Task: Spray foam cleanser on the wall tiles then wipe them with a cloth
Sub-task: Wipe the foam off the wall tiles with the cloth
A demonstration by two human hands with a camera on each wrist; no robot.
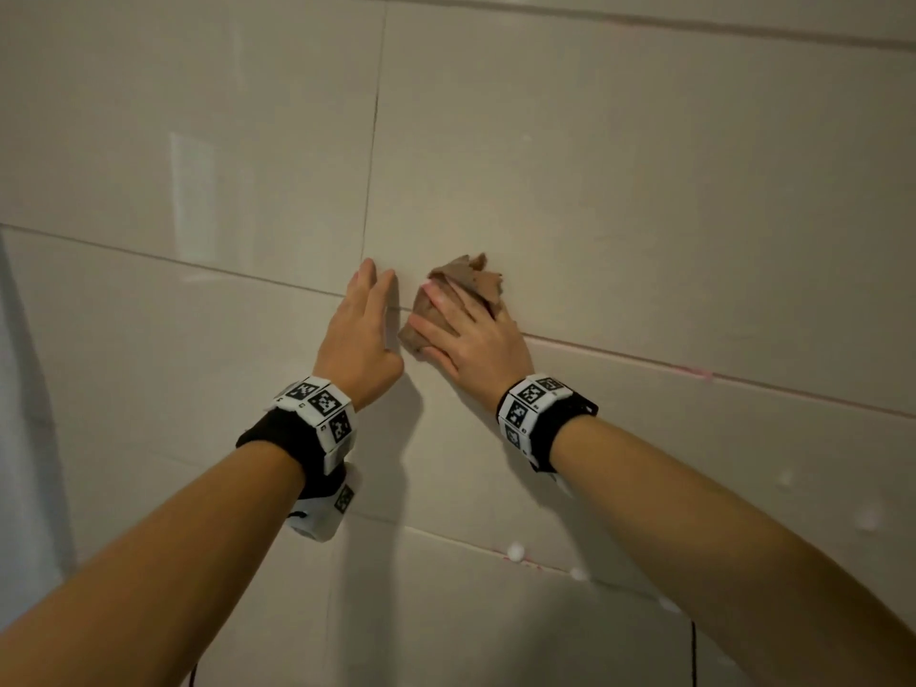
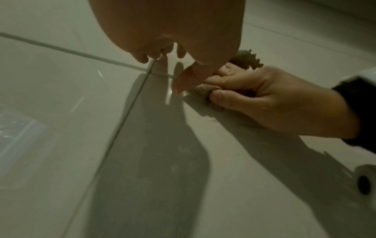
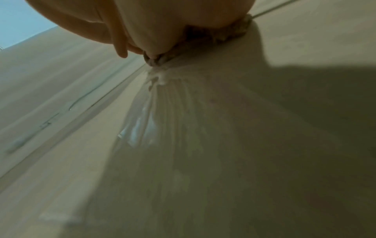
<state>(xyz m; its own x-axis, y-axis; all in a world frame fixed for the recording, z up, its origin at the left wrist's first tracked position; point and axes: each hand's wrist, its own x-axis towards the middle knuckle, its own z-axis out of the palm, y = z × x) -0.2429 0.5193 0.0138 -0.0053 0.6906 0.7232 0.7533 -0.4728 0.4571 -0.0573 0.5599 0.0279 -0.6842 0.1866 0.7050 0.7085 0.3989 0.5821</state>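
My right hand (image 1: 466, 339) presses a crumpled brown cloth (image 1: 476, 280) against the glossy beige wall tiles (image 1: 619, 190), right on a horizontal grout line. In the left wrist view the right hand (image 2: 274, 99) pinches the cloth (image 2: 247, 58) between thumb and fingers. The left hand (image 1: 367, 314) lies just left of it, fingers straight, tips touching the wall at a tile corner, holding nothing. From the right wrist, the cloth (image 3: 213, 35) shows under the hand (image 3: 162, 21), with wet foam streaks (image 3: 154, 80) trailing below it. No cleanser bottle is in view.
Small white foam blobs (image 1: 515, 551) cling to the lower tiles, with more on the right (image 1: 867, 523). A pinkish smear (image 1: 694, 373) marks the grout line to the right. A pale vertical surface (image 1: 20, 438) borders the wall on the far left.
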